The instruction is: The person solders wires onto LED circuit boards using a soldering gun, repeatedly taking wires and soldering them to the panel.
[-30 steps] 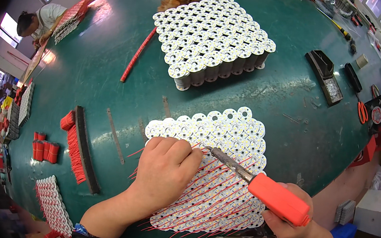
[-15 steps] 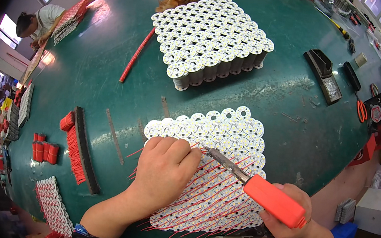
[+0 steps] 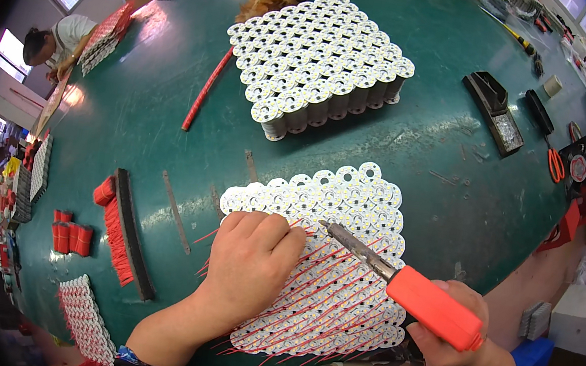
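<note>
Before me lies a sheet of overlapping round white LED boards [image 3: 350,197], with thin red wires [image 3: 309,287] running slantwise across its nearer rows. My left hand [image 3: 253,255] is closed over the left part of the sheet, pinching at a red wire; its fingertips are mostly hidden. In my right hand [image 3: 453,334] is a soldering iron [image 3: 431,306] with a red handle, held from the right. The iron's tip points up and left, just above the boards and a little apart from my left fingers.
A tall block of stacked round boards [image 3: 323,59] stands farther back, beside a red rod [image 3: 205,92]. To the left are red wire bundles [image 3: 71,235], a dark strip [image 3: 133,236] and a wired panel [image 3: 86,315]. At right lie a dark metal holder [image 3: 495,113] and orange-handled scissors [image 3: 555,165]. Another person [image 3: 61,45] works far left.
The soldering iron has moved slightly right with my right hand, its tip drawing away from my left fingers. My left hand keeps nearly the same place. The view has shifted a little.
</note>
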The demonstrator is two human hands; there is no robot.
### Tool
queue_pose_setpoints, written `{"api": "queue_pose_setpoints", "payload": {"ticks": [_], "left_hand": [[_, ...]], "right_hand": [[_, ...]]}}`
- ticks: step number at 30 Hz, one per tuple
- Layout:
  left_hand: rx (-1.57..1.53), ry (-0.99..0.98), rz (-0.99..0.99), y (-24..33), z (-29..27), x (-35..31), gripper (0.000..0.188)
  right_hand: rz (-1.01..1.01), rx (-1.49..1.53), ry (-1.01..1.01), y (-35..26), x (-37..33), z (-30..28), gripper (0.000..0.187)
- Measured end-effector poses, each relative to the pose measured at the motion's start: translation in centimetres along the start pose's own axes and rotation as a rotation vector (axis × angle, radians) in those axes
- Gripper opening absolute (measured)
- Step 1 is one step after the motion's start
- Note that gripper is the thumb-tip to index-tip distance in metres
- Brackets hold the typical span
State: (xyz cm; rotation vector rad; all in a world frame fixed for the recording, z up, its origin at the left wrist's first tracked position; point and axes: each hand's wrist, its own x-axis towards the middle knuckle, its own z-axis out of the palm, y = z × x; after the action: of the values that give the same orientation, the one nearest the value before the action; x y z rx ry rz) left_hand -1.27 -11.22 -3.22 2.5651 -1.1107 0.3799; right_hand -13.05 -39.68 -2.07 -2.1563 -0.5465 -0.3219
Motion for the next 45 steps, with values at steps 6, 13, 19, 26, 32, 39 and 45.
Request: {"api": "queue_pose_setpoints", "payload": {"ticks": [6,13,19,26,32,39,45], "left_hand": [[-0.078,0.084,-0.043,0.0,0.4,0.3,0.017],[-0.046,-0.023,0.029,0.1,1.0,1.7,0.021],[-0.015,-0.03,0.038,0.1,1.1,2.0,0.02],[-0.019,-0.055,0.039,0.1,1.0,2.1,0.018],[-0.042,-0.032,0.023,0.3,0.9,2.3,0.019],[-0.021,-0.058,0.035,0.2,0.8,2.2,0.015],[-0.018,-0.063,0.036,0.2,0.9,2.2,0.018]], "right_hand": [[0.031,-0.028,-0.032,0.8,-1.1,-0.6,0.064],[0.08,0.043,0.011,0.9,-0.9,-0.5,0.065],[0.052,0.022,0.04,0.9,-0.1,0.0,0.066],[0.071,0.056,0.029,0.9,0.2,0.0,0.066],[0.057,0.03,0.056,0.8,0.3,0.1,0.064],[0.066,0.035,0.025,0.5,0.5,-0.1,0.064],[0.074,0.04,0.049,0.6,0.3,0.0,0.064]]}}
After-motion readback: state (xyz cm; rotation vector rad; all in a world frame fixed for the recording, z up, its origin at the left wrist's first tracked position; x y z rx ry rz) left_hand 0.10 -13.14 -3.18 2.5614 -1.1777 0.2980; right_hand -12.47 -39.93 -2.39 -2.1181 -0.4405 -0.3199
